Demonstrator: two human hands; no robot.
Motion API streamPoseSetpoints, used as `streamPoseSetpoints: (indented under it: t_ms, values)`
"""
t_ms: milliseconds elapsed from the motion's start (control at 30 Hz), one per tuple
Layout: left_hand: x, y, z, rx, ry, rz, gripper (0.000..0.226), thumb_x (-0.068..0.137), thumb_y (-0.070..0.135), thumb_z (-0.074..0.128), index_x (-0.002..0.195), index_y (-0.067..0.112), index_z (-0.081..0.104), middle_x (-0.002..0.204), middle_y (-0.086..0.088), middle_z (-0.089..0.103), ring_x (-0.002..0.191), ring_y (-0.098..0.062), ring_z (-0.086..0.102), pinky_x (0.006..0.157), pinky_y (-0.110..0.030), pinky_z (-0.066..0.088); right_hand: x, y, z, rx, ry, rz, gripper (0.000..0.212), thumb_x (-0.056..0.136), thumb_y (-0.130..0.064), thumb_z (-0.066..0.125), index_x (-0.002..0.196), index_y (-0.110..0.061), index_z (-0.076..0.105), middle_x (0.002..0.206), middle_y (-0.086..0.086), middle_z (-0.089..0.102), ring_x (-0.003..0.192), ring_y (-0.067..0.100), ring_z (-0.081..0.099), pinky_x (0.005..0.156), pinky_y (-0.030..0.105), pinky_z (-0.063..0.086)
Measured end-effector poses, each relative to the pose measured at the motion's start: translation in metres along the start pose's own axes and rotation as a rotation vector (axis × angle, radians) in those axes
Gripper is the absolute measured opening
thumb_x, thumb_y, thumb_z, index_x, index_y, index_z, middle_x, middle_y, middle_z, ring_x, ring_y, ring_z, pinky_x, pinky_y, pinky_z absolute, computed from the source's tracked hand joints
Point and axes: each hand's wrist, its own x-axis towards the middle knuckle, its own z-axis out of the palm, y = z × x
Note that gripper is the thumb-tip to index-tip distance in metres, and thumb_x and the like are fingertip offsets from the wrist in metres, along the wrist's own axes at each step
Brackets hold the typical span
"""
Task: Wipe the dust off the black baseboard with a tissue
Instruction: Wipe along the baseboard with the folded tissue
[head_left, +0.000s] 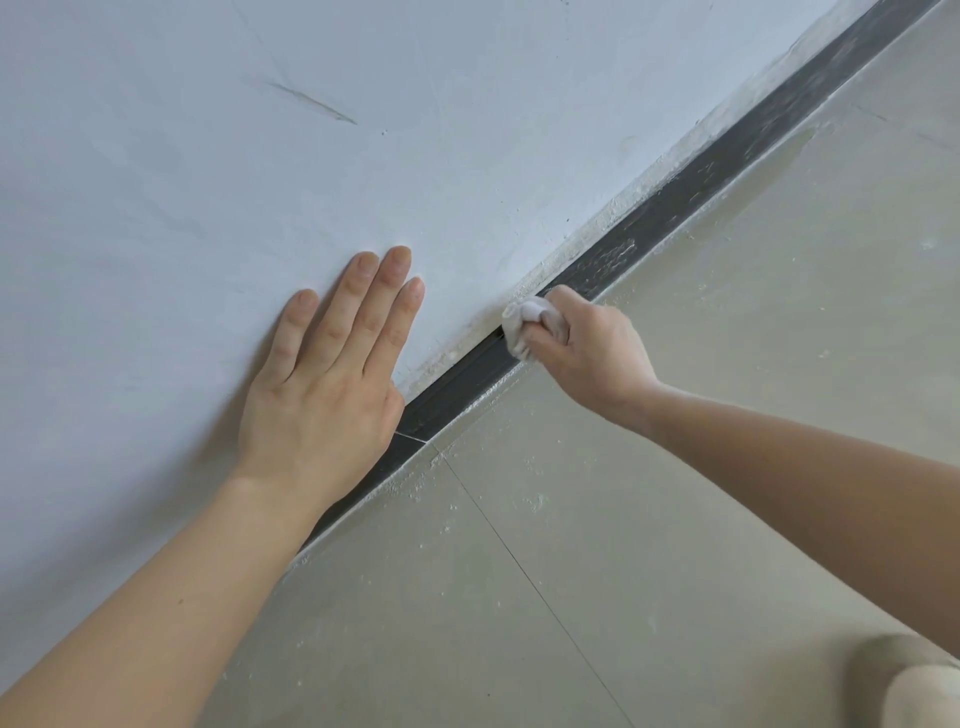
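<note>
Your right hand (587, 353) has fingers curled round a crumpled white tissue (524, 322), pressed on the black baseboard (457, 384) w/ dusty streaks further up. Left hand (327, 384) lies flat, fingers straight, on the matte wall (260, 130). Fingertips behind the tissue are hidden. Floor (675, 364) is speckled.

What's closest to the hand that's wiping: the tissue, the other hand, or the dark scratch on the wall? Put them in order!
1. Tissue, gripped in the right hand itself.
2. Left hand, flat on the wall, off to the left.
3. Scratch, higher up the wall, farthest away.
</note>
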Motion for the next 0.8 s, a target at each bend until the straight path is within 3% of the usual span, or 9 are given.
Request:
streamPoseSetpoints:
  t_ms: [133, 233, 333, 400, 467, 533, 600, 700, 800]
  values:
    - [0.001, -0.002, -0.002, -0.016, -0.013, 0.005, 0.069, 0.09, 0.021, 0.037, 0.154, 0.012, 0.015, 0.161, -0.005, 0.008, 0.146, -0.021, 0.009, 0.117, -0.038, 0.001, 0.008, 0.015, -0.01, -0.019, 0.048, 0.049, 0.025, 0.09, -0.031, 0.051, 0.071, -0.018, 0.039, 0.06, 0.001, 0.055, 0.06, 0.026, 0.055, 0.055, 0.036, 0.043]
    - [0.001, -0.003, -0.005, -0.025, -0.035, 0.002, 0.069, 0.09, 0.021, 0.036, 0.154, 0.012, 0.015, 0.161, -0.005, 0.006, 0.147, -0.021, 0.006, 0.117, -0.038, -0.001, 0.017, 0.031, -0.014, 0.101, 0.207, 0.282, 0.016, 0.09, -0.029, 0.046, 0.079, -0.018, 0.046, 0.067, 0.0, 0.058, 0.065, 0.025, 0.063, 0.063, 0.039, 0.052]
    - [0.002, 0.001, -0.006, -0.051, -0.069, -0.004, 0.07, 0.089, 0.02, 0.036, 0.154, 0.009, 0.013, 0.161, -0.007, 0.001, 0.148, -0.021, -0.001, 0.118, -0.038, -0.005, 0.017, 0.037, -0.019, 0.19, 0.344, 0.451, 0.022, 0.09, -0.031, 0.044, 0.088, -0.01, 0.049, 0.07, 0.001, 0.056, 0.07, 0.03, 0.063, 0.069, 0.047, 0.054]
    - [0.008, 0.006, -0.008, -0.041, -0.077, 0.034, 0.072, 0.088, 0.021, 0.035, 0.154, 0.006, 0.011, 0.161, -0.009, 0.002, 0.148, -0.022, 0.0, 0.118, -0.039, -0.005, 0.004, 0.029, -0.014, 0.171, 0.224, 0.384, 0.024, 0.089, -0.035, 0.047, 0.086, -0.012, 0.048, 0.069, 0.003, 0.058, 0.067, 0.029, 0.062, 0.065, 0.04, 0.052]
    - [0.021, 0.014, -0.01, -0.044, -0.068, 0.087, 0.073, 0.087, 0.021, 0.034, 0.154, 0.005, 0.01, 0.161, -0.009, 0.005, 0.148, -0.022, 0.003, 0.118, -0.039, -0.003, -0.017, 0.015, 0.0, 0.135, 0.0, 0.301, 0.025, 0.089, -0.039, 0.048, 0.084, -0.014, 0.045, 0.068, 0.004, 0.059, 0.066, 0.027, 0.059, 0.06, 0.034, 0.045]
    - [0.036, 0.022, -0.011, -0.063, -0.057, 0.106, 0.073, 0.087, 0.021, 0.034, 0.154, 0.005, 0.01, 0.161, -0.008, 0.005, 0.148, -0.021, 0.004, 0.118, -0.039, -0.003, -0.034, 0.004, 0.02, 0.11, -0.228, 0.261, 0.022, 0.091, -0.037, 0.048, 0.085, -0.017, 0.042, 0.068, 0.004, 0.059, 0.067, 0.027, 0.057, 0.056, 0.033, 0.041]
    - [0.048, 0.026, -0.01, -0.109, -0.06, 0.082, 0.071, 0.089, 0.022, 0.033, 0.154, 0.005, 0.01, 0.161, -0.007, 0.004, 0.148, -0.02, 0.005, 0.118, -0.038, -0.004, -0.04, 0.001, 0.039, 0.114, -0.33, 0.259, 0.017, 0.093, -0.032, 0.047, 0.085, -0.018, 0.04, 0.068, 0.001, 0.057, 0.066, 0.026, 0.057, 0.054, 0.034, 0.043]
    - [0.05, 0.023, -0.004, -0.126, -0.063, 0.064, 0.068, 0.092, 0.023, 0.03, 0.154, 0.006, 0.008, 0.161, -0.003, 0.002, 0.148, -0.017, 0.003, 0.119, -0.034, -0.006, -0.02, 0.008, 0.042, 0.321, -0.126, 0.387, 0.01, 0.092, -0.023, 0.046, 0.084, -0.017, 0.044, 0.08, 0.008, 0.065, 0.072, 0.028, 0.065, 0.064, 0.046, 0.056]
    - [0.046, 0.019, 0.0, -0.145, -0.062, 0.076, 0.065, 0.094, 0.022, 0.028, 0.154, 0.007, 0.009, 0.162, -0.002, 0.003, 0.148, -0.016, 0.003, 0.12, -0.031, -0.007, 0.017, 0.025, 0.01, 0.446, 0.16, 0.534, 0.022, 0.087, -0.009, 0.043, 0.073, -0.026, 0.045, 0.093, 0.007, 0.068, 0.075, 0.032, 0.067, 0.072, 0.05, 0.056]
